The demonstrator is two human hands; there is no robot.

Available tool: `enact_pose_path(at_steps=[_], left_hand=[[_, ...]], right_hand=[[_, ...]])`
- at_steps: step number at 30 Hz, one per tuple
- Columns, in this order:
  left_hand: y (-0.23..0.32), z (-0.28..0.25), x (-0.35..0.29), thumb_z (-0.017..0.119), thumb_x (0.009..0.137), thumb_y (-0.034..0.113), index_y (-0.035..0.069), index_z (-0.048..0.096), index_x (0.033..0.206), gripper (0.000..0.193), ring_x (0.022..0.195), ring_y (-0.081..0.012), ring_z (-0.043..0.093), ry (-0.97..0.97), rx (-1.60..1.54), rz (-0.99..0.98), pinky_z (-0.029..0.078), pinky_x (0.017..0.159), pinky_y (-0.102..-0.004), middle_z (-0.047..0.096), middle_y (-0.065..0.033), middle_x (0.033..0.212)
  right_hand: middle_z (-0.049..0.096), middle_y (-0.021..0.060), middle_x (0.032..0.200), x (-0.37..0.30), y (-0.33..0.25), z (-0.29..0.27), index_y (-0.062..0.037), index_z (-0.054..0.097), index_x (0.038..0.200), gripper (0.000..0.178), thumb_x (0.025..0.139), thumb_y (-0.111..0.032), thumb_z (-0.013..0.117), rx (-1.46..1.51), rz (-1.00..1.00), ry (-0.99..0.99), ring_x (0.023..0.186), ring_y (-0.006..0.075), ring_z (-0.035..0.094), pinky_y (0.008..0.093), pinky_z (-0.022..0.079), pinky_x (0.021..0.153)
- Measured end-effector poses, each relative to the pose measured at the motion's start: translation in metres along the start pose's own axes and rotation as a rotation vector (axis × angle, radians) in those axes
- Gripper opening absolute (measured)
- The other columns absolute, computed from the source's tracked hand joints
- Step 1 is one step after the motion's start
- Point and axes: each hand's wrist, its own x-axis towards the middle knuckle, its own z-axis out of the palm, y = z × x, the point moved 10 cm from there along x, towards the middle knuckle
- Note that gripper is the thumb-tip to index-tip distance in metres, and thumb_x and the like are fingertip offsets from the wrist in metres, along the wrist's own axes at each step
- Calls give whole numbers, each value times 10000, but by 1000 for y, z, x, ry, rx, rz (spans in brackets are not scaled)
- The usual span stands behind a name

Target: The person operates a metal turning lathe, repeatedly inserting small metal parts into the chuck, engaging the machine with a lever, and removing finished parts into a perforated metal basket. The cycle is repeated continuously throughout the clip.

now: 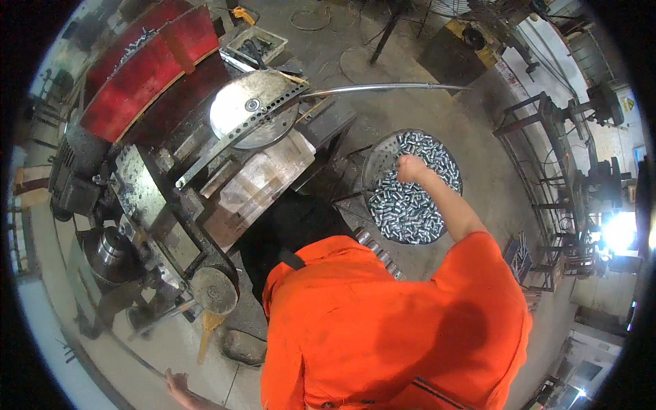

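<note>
Grey workshop floor fills the upper right of the frame; a round basin (374, 164) of small metal cylinders (410, 205) sits there. Right hand (410, 168) rests fisted on them. Left hand (176, 384), lower left, grips a thin rod (137, 357).

we see a grey concrete floor (424, 102), a red machine guard (147, 68) at the upper left, metal racks (547, 171) along the right, and bright light (618, 231) beyond.
</note>
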Motion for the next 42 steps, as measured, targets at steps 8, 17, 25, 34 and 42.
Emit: enact_pose_path(at_steps=[8,17,25,34,42], left_hand=[[-25,-32,25,576,843,307,16,507,1122,409,677,-232,493,34,-65,-107,455,700,-471,471,-122,737],[166,85,-121,652,798,260,-26,537,1173,485,936,-313,624,210,1447,542,477,758,-393,594,-284,1027],[255,314,-215,653,818,189,7,624,1082,322,868,-184,636,-372,517,738,482,758,-331,670,-129,931],[274,398,-262,623,811,385,17,651,737,377,522,-294,586,-598,188,942,453,511,-361,575,-131,544],[245,367,-221,600,855,333,-2,637,707,368,470,-160,527,-607,58,707,410,471,-324,543,-96,515]], right_hand=[[609,167,1013,-4,-30,15,-11,665,832,266,619,-159,602,-156,-163,-146,986,315,570,362,466,875],[648,167,889,-38,-101,-101,-5,702,913,289,667,-61,561,1092,-300,113,765,247,639,339,524,721],[581,170,1091,-106,-345,-237,36,707,880,399,556,-99,518,1369,-1201,-114,966,241,566,304,449,837],[563,150,1015,-236,-476,-311,-33,663,886,339,557,-105,618,594,-1542,308,895,305,579,358,486,755],[592,121,911,-254,-532,-302,-37,652,828,297,545,-123,630,378,-1745,227,745,307,542,382,461,650]])
